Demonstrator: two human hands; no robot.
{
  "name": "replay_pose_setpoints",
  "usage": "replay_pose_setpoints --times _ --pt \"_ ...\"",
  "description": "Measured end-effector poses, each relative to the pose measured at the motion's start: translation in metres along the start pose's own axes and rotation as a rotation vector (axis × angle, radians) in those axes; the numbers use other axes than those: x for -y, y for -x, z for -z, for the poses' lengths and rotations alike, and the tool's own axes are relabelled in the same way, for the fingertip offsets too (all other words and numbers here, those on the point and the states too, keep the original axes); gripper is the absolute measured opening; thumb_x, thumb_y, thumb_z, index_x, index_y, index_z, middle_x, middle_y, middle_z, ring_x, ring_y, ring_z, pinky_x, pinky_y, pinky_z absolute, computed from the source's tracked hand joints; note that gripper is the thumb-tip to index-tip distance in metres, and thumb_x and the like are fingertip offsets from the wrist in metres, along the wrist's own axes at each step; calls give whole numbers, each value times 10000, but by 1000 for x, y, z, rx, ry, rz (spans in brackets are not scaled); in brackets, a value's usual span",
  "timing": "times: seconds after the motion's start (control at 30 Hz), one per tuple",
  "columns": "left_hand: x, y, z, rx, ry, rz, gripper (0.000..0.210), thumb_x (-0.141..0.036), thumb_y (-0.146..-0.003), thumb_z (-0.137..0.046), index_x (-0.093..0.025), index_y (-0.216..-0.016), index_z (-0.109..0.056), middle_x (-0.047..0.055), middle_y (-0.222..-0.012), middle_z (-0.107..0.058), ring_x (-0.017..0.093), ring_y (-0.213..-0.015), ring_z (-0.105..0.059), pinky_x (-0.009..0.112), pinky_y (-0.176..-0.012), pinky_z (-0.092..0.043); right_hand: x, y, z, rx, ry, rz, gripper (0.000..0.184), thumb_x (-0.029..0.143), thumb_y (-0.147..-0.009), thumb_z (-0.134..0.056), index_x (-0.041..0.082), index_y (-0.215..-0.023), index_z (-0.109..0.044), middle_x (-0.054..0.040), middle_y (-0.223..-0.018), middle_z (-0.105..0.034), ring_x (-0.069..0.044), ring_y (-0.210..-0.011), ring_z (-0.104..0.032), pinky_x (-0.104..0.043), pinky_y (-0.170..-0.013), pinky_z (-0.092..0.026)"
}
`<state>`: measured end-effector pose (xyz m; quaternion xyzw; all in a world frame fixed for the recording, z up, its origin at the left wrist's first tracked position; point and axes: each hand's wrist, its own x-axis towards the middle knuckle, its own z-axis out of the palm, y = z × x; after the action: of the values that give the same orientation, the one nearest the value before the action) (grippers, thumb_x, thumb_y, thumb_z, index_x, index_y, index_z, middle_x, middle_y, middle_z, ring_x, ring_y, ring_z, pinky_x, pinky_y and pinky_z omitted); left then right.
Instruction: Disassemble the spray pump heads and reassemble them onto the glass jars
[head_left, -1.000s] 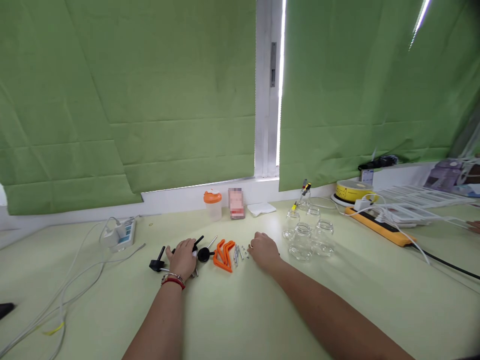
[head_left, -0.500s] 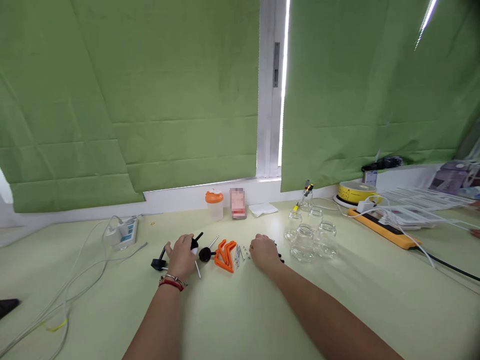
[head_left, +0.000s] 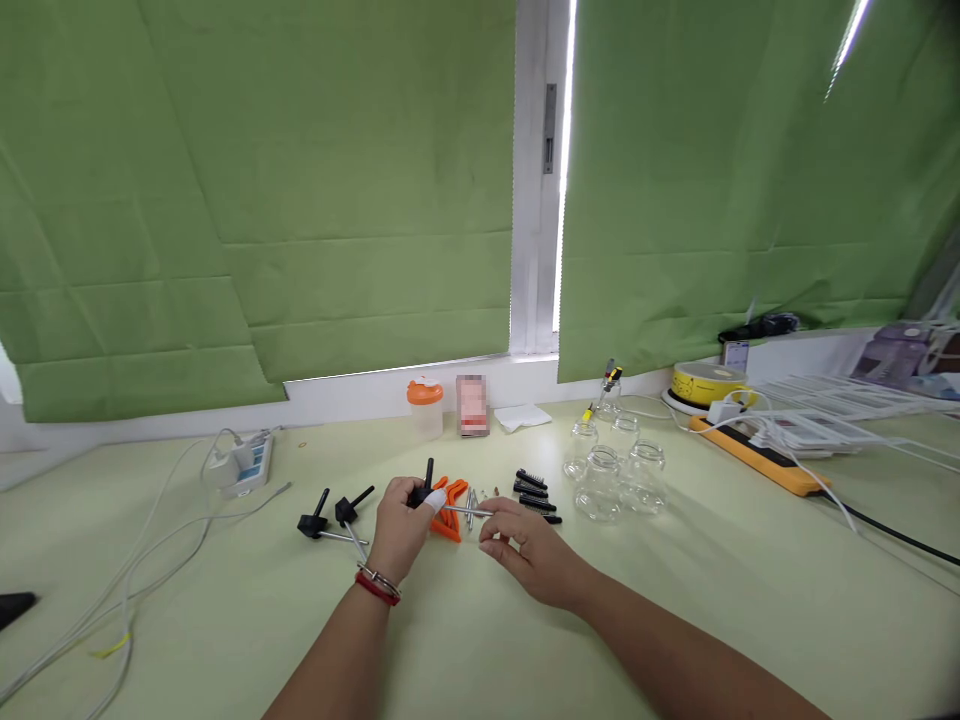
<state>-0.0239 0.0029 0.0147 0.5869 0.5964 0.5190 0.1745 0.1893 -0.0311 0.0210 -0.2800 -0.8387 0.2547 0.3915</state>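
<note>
My left hand (head_left: 401, 525) grips a black crank piece (head_left: 421, 494) with an upright handle and a thin metal rod pointing right. My right hand (head_left: 525, 550) is closed, thumb near the fingers, at the rod's tip; whatever is between its fingertips is hidden. Two similar black crank pieces (head_left: 312, 522) with metal rods lie left of my left hand. Behind my hands are orange angled handles (head_left: 448, 526), partly covered, and several metal screws or pins (head_left: 470, 505). Several black ridged pieces (head_left: 532, 490) lie in a row beyond my right hand.
Several clear glass jars (head_left: 600, 490) stand to the right, one holding tools. Beyond them is an orange power strip (head_left: 757, 456). An orange-lidded cup (head_left: 426, 410), a small box (head_left: 472, 405) and white paper (head_left: 523, 417) sit at the back. White cables (head_left: 142, 560) cross the left side.
My left hand has lifted a crank piece and moved right. My right hand has come back from the small parts to the rod's tip, uncovering the black ridged pieces.
</note>
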Motion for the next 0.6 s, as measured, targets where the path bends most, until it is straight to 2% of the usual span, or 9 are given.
replay_pose_setpoints --times 0.07,0.13,0.23,0.33,0.43,0.5,0.6 --pt "-3 3 -2 7 -1 32 232 -407 -706 -602 -177 -725 -570 0 -772 -528 152 -695 -506 263 -630 -423 -2 0 -5 -1 37 -13 138 176 -886 -463 199 -805 -572 -40 -850 -601 -151 -806 -555 -264 -718 -434" --pt "-4 4 0 17 -12 66 247 -413 -694 -609 -180 -665 -533 -23 -690 -488 130 -625 -461 239 -566 -380 -5 0 -7 -5 85 -14 138 161 -882 -454 198 -801 -560 -24 -766 -580 -146 -729 -535 -260 -673 -428" --pt "-4 3 2 47 -32 129 324 -444 -683 -613 -193 -574 -439 -56 -566 -384 100 -519 -365 221 -480 -296 -7 3 -7 -66 162 10 142 171 -888 -440 195 -826 -565 -50 -860 -572 -152 -747 -534 -271 -678 -430" --pt "-4 3 1 109 -34 191 373 -485 -692 -596 -205 -551 -394 -69 -497 -343 87 -454 -319 217 -433 -249 -7 8 -4 -142 179 16 164 194 -905 -421 195 -857 -577 -88 -1059 -535 -135 -738 -540 -283 -702 -438" --pt "-7 6 -3 208 -20 234 393 -534 -709 -564 -207 -554 -412 -66 -452 -366 89 -410 -334 218 -408 -257 -7 10 -3 -99 157 31 163 207 -912 -419 200 -865 -575 -92 -1146 -511 -130 -754 -547 -281 -715 -443" --pt "-11 9 -6 274 -12 248 416 -572 -725 -530 -207 -556 -424 -61 -429 -373 93 -384 -341 222 -395 -263 -8 10 -3 -41 161 16 160 209 -915 -417 203 -855 -566 -66 -980 -568 -144 -753 -540 -274 -691 -438" --pt "-14 11 -8 330 -15 246 451 -614 -733 -495 -210 -548 -421 -61 -424 -351 95 -368 -331 228 -388 -247 -11 9 -4 4 165 -32 151 203 -911 -426 202 -825 -551 -21 -749 -551 -152 -706 -515 -267 -645 -421"
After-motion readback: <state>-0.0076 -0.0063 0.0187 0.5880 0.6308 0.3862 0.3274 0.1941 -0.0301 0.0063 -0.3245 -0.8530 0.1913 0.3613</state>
